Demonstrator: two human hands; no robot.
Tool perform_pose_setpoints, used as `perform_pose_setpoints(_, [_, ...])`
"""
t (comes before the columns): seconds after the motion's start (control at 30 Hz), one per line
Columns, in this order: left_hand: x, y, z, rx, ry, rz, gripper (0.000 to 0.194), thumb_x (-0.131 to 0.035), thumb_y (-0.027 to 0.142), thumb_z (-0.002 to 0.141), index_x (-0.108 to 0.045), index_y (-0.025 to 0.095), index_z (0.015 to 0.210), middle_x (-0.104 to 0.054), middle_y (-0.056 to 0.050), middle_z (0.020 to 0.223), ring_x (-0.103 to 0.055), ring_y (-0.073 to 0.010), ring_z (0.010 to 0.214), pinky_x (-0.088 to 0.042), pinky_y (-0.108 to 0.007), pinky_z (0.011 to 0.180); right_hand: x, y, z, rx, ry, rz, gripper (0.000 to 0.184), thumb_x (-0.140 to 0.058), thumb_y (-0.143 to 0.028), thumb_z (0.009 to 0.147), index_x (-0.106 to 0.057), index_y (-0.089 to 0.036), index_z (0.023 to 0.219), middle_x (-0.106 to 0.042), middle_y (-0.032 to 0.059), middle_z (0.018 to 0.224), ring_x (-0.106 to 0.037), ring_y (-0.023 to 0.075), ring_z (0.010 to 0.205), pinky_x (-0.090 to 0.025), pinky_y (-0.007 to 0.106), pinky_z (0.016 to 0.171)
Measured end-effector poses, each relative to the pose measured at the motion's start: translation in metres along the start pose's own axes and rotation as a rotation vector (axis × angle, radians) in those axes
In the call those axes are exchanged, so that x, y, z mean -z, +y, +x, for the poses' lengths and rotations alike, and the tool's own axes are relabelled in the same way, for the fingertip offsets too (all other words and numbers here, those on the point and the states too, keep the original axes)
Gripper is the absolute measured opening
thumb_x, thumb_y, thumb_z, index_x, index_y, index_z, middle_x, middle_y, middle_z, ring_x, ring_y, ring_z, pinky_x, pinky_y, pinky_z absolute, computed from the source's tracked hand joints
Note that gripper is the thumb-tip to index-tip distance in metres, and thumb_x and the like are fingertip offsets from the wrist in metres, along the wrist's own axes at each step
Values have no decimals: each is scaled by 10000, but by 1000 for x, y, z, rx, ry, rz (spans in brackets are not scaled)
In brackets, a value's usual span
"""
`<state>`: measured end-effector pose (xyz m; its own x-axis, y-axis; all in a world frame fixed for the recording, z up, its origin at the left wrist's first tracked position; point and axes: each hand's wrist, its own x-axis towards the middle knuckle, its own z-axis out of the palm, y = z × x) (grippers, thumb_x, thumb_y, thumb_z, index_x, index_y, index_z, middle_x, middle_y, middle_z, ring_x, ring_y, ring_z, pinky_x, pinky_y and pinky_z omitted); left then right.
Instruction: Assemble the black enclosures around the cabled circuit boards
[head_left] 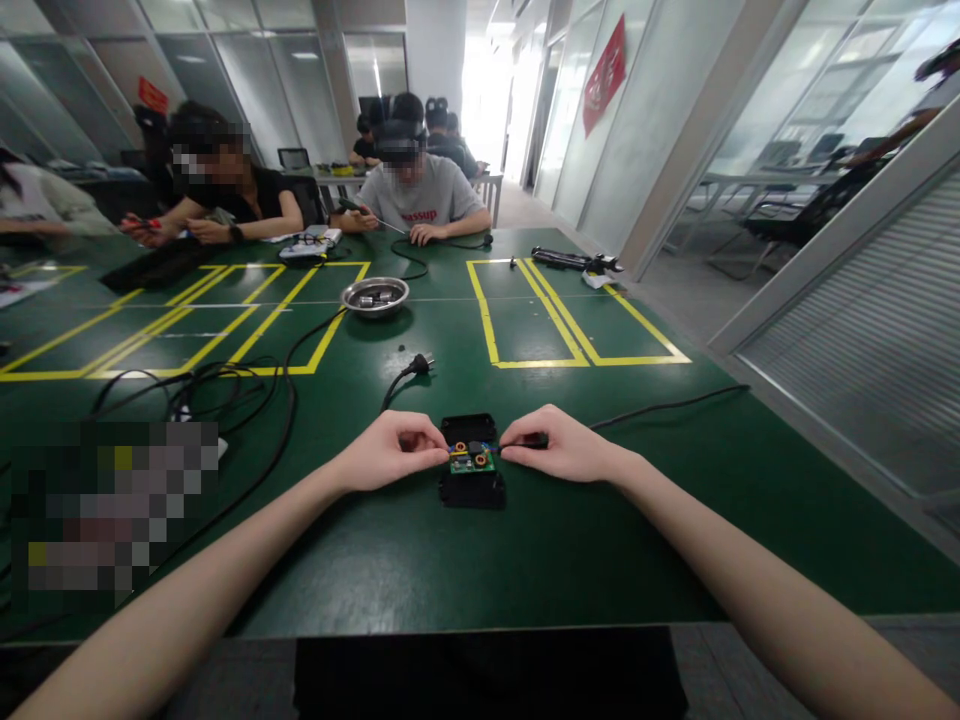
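A small green circuit board [472,461] with copper-wound coils lies level between my hands. Thumb and fingers of my left hand [401,450] are pinched together at its left end, where a bit of blue and yellow shows; the exact grip is partly hidden. On the other side my right hand [562,447] pinches a black cable [667,402] close to the board's right end. Behind the board sits one black plastic case half [469,424], and in front of it another black case half [472,491]. A black power plug [422,365] lies beyond my left hand, its cord running behind that hand.
A metal bowl [375,297] with small metal parts stands further back. Black cords [289,400] coil on the left near a blurred-out patch. Yellow tape [487,325] marks the green table [585,570]. A black tool-like object [574,260] lies at the back right. Co-workers [424,195] sit opposite.
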<state>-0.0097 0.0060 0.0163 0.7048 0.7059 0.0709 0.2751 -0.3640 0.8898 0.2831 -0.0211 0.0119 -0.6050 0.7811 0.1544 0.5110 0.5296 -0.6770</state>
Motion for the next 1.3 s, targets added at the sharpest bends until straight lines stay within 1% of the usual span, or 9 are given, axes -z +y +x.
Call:
perform_pose_setpoints(0.13, [5,1,-2,138,-182,-103,275,-789,369,805,-699,110,803,-616,8,666,-495,-88,585,-384,-202,560,0,-5,-4,-15,-131,193,310,-669,-414,942,-799,-134,905,-709,36,647,-586,134,546,-448,255,564])
perform_pose_setpoints(0.27, [6,5,-5,139,-243,-110,210,-771,300,784,-667,120,753,-609,21,659,-483,-75,580,-379,-194,555,-2,-11,-4,-54,-183,259,304,-680,-396,913,-785,-113,878,-679,27,618,-555,112,517,-434,230,521])
perform_pose_setpoints(0.37, [3,7,-5,128,-243,-113,166,-744,259,779,-649,127,748,-588,39,636,-466,-71,573,-370,-191,551,-3,-14,-4,-39,-163,236,252,-685,-345,882,-753,-123,783,-598,-14,553,-468,88,479,-368,221,489])
perform_pose_setpoints(0.47, [1,8,-6,130,-220,-105,166,-739,256,779,-638,129,742,-587,41,631,-468,-73,575,-367,-192,547,-2,-14,-3,-32,-167,216,230,-670,-323,878,-742,-128,778,-549,-36,524,-431,84,463,-341,224,483])
perform_pose_setpoints(0.67, [1,7,-5,114,-138,-80,151,-722,246,771,-630,129,746,-588,44,633,-477,-74,573,-359,-192,543,-1,-11,-2,11,-74,59,202,-665,-306,886,-772,-138,849,-541,-38,555,-438,92,489,-338,237,528])
perform_pose_setpoints(0.8, [1,6,-5,120,-119,-54,159,-729,269,772,-660,125,771,-596,38,636,-493,-80,573,-367,-197,540,-2,-13,-3,26,-52,-27,181,-666,-287,880,-767,-149,820,-525,-44,552,-451,89,491,-334,235,547])
perform_pose_setpoints(1.0, [-1,7,-7,82,-152,-28,123,-724,244,783,-682,128,788,-612,31,643,-521,-88,577,-399,-200,541,-2,-15,-2,33,-130,-17,343,-630,-393,962,-713,-152,731,-521,-35,532,-443,93,487,-311,239,542])
perform_pose_setpoints(1.17, [1,7,-7,36,-142,46,123,-726,243,807,-699,126,831,-605,30,662,-523,-88,587,-408,-195,541,-1,-17,-1,-11,-169,-54,393,-520,-337,1025,-662,-167,700,-545,-20,523,-450,108,487,-301,254,556])
perform_pose_setpoints(1.3, [2,8,-8,29,-144,84,152,-715,273,854,-685,126,825,-625,19,692,-516,-83,587,-396,-185,527,-2,-16,0,-20,-162,-72,376,-516,-331,1025,-674,-168,725,-534,-22,523,-448,112,492,-298,256,563])
